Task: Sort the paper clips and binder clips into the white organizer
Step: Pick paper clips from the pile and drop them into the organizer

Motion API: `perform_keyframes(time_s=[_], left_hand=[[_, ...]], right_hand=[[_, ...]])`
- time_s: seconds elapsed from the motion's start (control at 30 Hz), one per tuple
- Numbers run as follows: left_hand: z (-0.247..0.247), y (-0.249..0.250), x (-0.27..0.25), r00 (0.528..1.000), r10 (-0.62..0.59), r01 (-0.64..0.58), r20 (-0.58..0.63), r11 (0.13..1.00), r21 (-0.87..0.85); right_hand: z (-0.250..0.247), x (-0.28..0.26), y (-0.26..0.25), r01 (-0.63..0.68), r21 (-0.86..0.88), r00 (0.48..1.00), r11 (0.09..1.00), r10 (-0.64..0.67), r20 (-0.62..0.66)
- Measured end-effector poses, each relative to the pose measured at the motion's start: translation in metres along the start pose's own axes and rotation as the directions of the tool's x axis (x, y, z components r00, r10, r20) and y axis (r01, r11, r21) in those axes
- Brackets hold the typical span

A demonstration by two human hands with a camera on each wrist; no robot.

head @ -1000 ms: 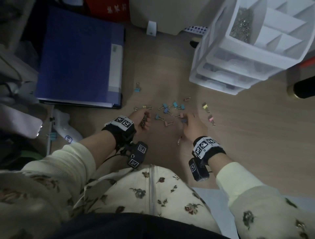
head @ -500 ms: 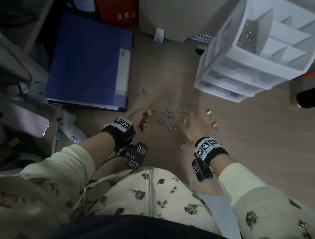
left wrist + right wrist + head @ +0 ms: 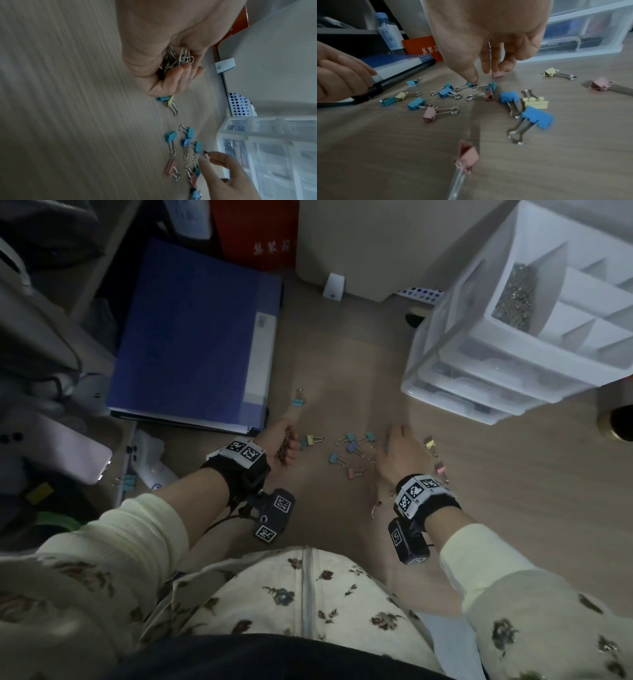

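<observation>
Head view: left hand (image 3: 280, 444) sits curled round a bundle of paper clips (image 3: 285, 444) at the left edge of the binder clips (image 3: 349, 447) scattered on the floor; right hand (image 3: 399, 453) is down over the right side of that scatter, fingers hidden from here; the white organizer (image 3: 479, 347) stands well off to the upper right, one top compartment already holding metal clips. Left wrist view: the paper clips fill the cupped palm, fingers (image 3: 178, 77) folded over them, so keep that fist closed and level while the other hand works; a teal and a yellow clip lie just beside the knuckles. Right wrist view: the right hand hangs with fingers loosely spread, thumb tip (image 3: 473, 79) down at a teal binder clip (image 3: 471, 84), another fingertip touching a pink clip (image 3: 497, 74); nothing is pinched yet as far as I can tell. Best guess for doing it well: pick paper clips only if any remain, otherwise grab binder clips by the coloured body not the wire handles, a few per grab, then drop each kind in its own compartment
</observation>
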State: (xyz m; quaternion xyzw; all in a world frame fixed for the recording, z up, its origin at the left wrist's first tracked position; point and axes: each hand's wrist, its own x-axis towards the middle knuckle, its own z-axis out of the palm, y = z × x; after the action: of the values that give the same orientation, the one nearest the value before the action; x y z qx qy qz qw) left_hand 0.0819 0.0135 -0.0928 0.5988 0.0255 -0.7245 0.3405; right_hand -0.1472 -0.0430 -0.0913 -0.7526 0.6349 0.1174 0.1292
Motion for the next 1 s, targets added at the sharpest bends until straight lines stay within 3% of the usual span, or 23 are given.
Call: perform_keyframes(time_s=[0.17, 0.27, 0.37, 0.57, 0.67, 0.8, 0.87, 1.0], left_hand=[[0.002, 0.005, 0.000, 0.999, -0.001, -0.002, -0.042, 0.999, -0.054], [0.001, 0.005, 0.001, 0.998, -0.003, -0.002, -0.060, 0.996, -0.087], [-0.001, 0.005, 0.002, 0.997, -0.009, 0.001, -0.072, 0.993, -0.116], [0.000, 0.005, 0.000, 0.997, -0.003, -0.014, -0.079, 0.977, -0.213], [0.001, 0.005, 0.000, 0.993, 0.031, -0.059, -0.112, 0.963, -0.262], [0.002, 0.007, -0.001, 0.990, 0.065, -0.092, -0.127, 0.972, -0.215], [0.000, 0.009, -0.002, 0.993, 0.070, -0.084, -0.097, 0.984, -0.159], [-0.003, 0.009, -0.001, 0.994, 0.077, -0.085, -0.074, 0.991, -0.103]], right_hand=[[0.001, 0.009, -0.025, 0.098, 0.127, 0.995, 0.987, -0.098, -0.008], [0.006, 0.013, -0.035, 0.153, 0.085, 0.986, 0.984, -0.158, 0.053], [0.008, 0.016, -0.035, 0.113, 0.052, 0.989, 0.992, -0.118, 0.090], [0.003, 0.018, -0.029, 0.054, 0.097, 0.998, 0.994, -0.056, 0.018], [0.001, 0.014, -0.040, 0.204, 0.163, 0.976, 0.965, -0.214, 0.041], [0.007, 0.006, -0.061, 0.491, 0.140, 0.853, 0.860, -0.507, 0.125], [0.010, 0.003, -0.071, 0.532, 0.122, 0.828, 0.838, -0.545, 0.132], [0.017, 0.004, -0.079, 0.484, 0.079, 0.862, 0.871, -0.490, 0.128]])
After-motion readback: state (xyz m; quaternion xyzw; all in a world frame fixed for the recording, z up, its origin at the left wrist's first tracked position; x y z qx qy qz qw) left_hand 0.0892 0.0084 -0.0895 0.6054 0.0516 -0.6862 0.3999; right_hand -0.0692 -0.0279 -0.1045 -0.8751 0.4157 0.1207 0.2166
